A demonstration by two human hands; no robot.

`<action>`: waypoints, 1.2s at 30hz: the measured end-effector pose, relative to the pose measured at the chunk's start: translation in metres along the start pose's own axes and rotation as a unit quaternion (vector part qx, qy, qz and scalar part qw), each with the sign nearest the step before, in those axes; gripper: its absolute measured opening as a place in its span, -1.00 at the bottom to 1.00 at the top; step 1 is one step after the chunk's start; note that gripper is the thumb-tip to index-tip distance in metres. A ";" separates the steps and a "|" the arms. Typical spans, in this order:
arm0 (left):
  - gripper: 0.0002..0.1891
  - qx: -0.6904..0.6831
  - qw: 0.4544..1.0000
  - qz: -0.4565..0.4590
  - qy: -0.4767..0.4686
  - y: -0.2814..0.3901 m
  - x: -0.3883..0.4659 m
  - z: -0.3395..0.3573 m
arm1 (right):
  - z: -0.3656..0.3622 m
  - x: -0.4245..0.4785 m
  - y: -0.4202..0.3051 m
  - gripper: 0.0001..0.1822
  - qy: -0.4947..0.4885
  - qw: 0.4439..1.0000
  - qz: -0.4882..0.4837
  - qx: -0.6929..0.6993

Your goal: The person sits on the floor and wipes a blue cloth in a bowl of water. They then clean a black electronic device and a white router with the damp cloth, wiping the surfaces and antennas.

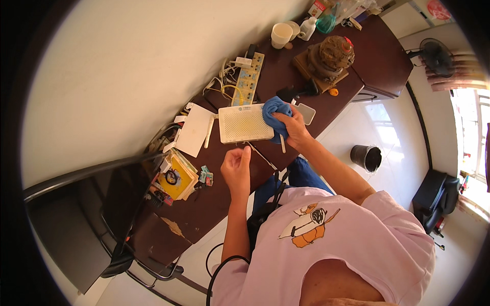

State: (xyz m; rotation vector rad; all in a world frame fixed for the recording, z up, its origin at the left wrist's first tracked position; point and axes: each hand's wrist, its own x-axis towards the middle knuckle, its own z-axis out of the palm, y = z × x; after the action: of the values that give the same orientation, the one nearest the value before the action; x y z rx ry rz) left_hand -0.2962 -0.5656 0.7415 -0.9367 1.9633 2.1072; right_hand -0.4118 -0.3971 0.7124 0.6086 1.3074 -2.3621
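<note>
My right hand (293,124) grips a blue cloth (273,113) against the right end of a white Wi-Fi router (245,124), whose perforated face is up. The router is above the dark wooden cabinet top (260,153), with one antenna (209,132) at its left and part of another (283,143) below the cloth. Just below the router's front edge is my left hand (236,164), thumb and fingers brought together; whether it pinches a thin cable there cannot be told. A white box-like device (195,130) stands left of the router.
Behind the router lies a power strip (249,80) with tangled cables. A carved ornament (331,57) and a white cup (281,35) stand farther back. Papers and a yellow booklet (174,179) lie at left beside a dark screen (95,206). A black bin (365,158) is on the floor.
</note>
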 end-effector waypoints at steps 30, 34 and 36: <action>-0.33 -0.421 0.900 0.013 -0.114 -0.029 0.067 0.021 | 0.024 -0.005 -0.031 -0.32 -0.079 0.804 -0.362 -0.466; -0.16 -0.406 0.906 -0.005 -0.123 -0.025 0.067 0.032 | 0.054 -0.003 0.006 -0.44 -0.169 0.687 -0.406 -0.579; -0.13 -0.427 0.897 -0.002 -0.113 -0.034 0.068 0.026 | 0.044 0.008 0.012 -0.44 -0.188 0.672 -0.400 -0.594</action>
State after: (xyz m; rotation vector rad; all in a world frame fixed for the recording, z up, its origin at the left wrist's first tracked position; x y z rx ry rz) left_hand -0.3442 -0.5580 0.6772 -0.7061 0.8742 2.9466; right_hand -0.4208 -0.4412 0.7208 -0.9672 2.6970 -1.2632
